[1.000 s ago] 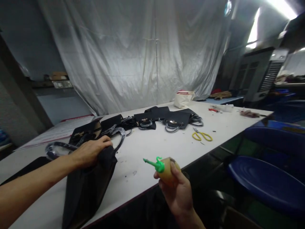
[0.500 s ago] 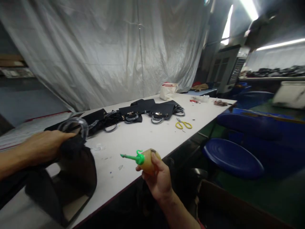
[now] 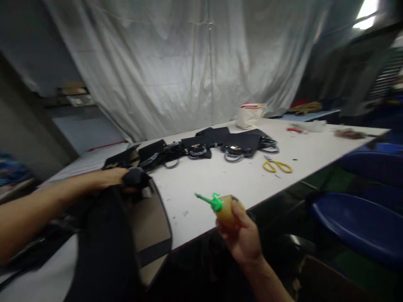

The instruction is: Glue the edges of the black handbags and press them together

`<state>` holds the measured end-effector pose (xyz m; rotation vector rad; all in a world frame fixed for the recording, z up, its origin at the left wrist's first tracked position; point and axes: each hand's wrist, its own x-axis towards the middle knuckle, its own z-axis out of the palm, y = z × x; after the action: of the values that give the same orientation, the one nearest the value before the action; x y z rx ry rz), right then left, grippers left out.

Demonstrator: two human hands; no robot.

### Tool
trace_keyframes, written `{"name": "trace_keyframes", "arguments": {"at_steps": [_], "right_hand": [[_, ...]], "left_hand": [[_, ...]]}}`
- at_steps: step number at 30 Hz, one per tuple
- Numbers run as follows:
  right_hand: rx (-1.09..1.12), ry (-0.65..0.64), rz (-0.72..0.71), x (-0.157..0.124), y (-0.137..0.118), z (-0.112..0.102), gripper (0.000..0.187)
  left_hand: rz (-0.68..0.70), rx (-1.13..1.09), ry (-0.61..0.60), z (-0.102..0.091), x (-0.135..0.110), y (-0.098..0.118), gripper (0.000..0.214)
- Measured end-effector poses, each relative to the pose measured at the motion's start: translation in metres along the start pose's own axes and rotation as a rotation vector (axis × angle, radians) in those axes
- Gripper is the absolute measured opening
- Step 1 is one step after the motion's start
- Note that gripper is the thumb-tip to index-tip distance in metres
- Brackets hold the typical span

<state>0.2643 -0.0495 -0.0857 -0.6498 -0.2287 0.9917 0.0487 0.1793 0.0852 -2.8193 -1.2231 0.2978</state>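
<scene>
My left hand (image 3: 116, 178) grips the top edge of a black bag (image 3: 126, 235) that stands tipped at the near left of the white table (image 3: 239, 184), its tan base panel facing me. My right hand (image 3: 241, 237) is closed around a small yellowish squeeze bottle (image 3: 228, 209) with a green pointed nozzle (image 3: 209, 201) aimed left, held just off the table's front edge.
Several more black bags with wrapped handles (image 3: 201, 149) lie in a row across the table's middle. Yellow-handled scissors (image 3: 278, 166) lie to their right. A white pouch (image 3: 250, 115) stands at the far edge. Blue chairs (image 3: 362, 222) sit to the right. A grey curtain (image 3: 189, 63) hangs behind.
My left hand has turned the black bag so that its tan base faces me. The bottle hand stays near the table's front edge. The view swung back to the left.
</scene>
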Motion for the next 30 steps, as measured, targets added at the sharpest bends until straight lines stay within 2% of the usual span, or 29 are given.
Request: {"name": "trace_keyframes", "arguments": {"at_steps": [1, 3, 7, 11, 13, 15, 18, 23, 30], "right_hand": [[-0.034, 0.033, 0.008, 0.000, -0.002, -0.001, 0.042], [-0.103, 0.082, -0.009, 0.003, -0.005, -0.004, 0.049], [-0.312, 0.002, -0.102, 0.014, -0.008, -0.012, 0.046], [-0.704, -0.025, -0.287, 0.023, -0.011, -0.025, 0.043], [-0.920, -0.038, -0.367, 0.029, -0.012, -0.032, 0.043], [-1.046, -0.077, -0.429, 0.036, -0.011, -0.036, 0.042], [-1.096, -0.136, -0.478, 0.048, -0.010, -0.036, 0.041], [-1.176, -0.238, -0.557, 0.073, -0.007, -0.022, 0.042], [-1.386, -0.478, -0.668, 0.098, -0.003, -0.014, 0.034]], "left_hand": [[0.027, -0.008, -0.106, 0.003, -0.004, -0.003, 0.017], [0.062, 0.003, -0.157, 0.011, 0.000, -0.002, 0.022], [0.047, -0.006, -0.262, 0.039, 0.030, 0.016, 0.034], [0.091, -0.070, -0.327, 0.069, 0.048, 0.040, 0.038], [0.110, -0.106, -0.361, 0.079, 0.051, 0.045, 0.042], [0.123, -0.143, -0.387, 0.085, 0.053, 0.044, 0.046], [0.127, -0.188, -0.411, 0.092, 0.057, 0.040, 0.048], [0.131, -0.196, -0.414, 0.104, 0.067, 0.043, 0.047], [0.059, -0.172, -0.358, 0.111, 0.068, 0.046, 0.053]]}}
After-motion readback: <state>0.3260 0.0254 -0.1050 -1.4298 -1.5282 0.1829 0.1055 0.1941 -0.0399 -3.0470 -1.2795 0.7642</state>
